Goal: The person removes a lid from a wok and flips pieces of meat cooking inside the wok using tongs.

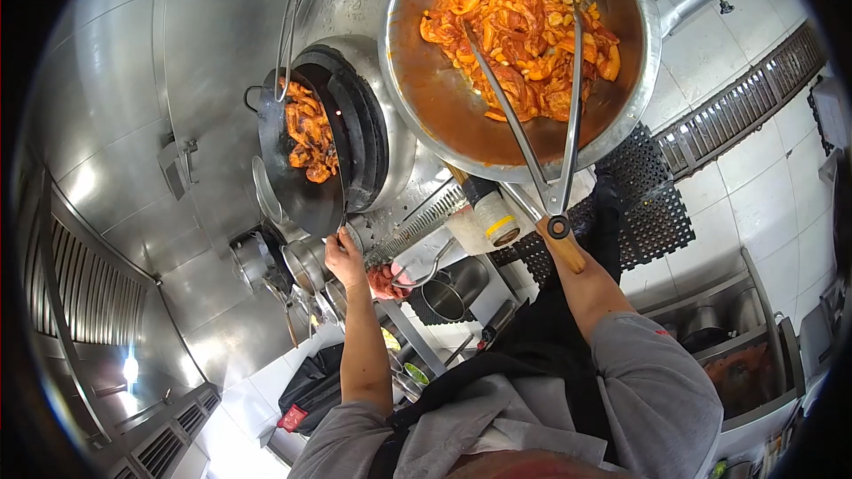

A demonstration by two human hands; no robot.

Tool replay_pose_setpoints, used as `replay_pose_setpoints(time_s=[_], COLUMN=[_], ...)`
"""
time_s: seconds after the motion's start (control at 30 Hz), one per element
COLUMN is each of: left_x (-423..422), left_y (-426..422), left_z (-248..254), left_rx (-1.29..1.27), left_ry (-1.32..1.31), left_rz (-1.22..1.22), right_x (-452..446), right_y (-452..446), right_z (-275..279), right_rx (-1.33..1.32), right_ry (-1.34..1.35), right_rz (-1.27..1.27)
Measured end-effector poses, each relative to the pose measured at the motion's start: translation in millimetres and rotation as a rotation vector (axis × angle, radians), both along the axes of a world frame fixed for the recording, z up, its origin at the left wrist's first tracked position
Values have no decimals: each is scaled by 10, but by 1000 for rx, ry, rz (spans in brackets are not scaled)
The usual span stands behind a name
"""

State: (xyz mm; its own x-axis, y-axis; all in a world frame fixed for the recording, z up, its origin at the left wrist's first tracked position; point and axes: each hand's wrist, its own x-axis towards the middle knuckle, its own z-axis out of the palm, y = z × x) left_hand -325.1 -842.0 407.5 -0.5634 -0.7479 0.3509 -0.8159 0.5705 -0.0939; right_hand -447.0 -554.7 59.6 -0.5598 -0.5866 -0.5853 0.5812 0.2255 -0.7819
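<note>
My left hand is closed around the handle of a dark wok, which sits tilted against the black burner ring. Reddish-orange strips of sauced meat lie in the wok. To the right is a big steel bowl heaped with more sauced meat and pale pieces. Metal tongs rest with their tips in that heap, their arms spread. My right forearm reaches up to the bowl's near side, where the bowl and tongs hide the hand. A wooden handle crosses my right wrist.
A yellow-banded cylinder is below the bowl. Pans and a steel pot stand nearer me. A steel wall rises at left; black rubber matting and a floor grate lie at right.
</note>
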Motion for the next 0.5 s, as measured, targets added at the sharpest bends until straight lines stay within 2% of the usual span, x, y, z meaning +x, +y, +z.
replay_pose_setpoints(time_s=[0.27, 0.33, 0.47, 0.5], left_x=[-123, -130, -95, -69], left_y=[8, -4, -69, -90], left_z=[68, 94, 143, 121], left_rx=[-7, -12, 25, 33], left_ry=[44, 111, 170, 183], left_rz=[27, -38, -8, -21], right_x=[99, 19, -562, -702], right_y=[6, 33, 347, 497], right_z=[-209, -173, 394, 541], right_rx=[103, 156, 269, 276], right_ry=[187, 220, 215, 455], right_rz=[121, 183, 434, 485])
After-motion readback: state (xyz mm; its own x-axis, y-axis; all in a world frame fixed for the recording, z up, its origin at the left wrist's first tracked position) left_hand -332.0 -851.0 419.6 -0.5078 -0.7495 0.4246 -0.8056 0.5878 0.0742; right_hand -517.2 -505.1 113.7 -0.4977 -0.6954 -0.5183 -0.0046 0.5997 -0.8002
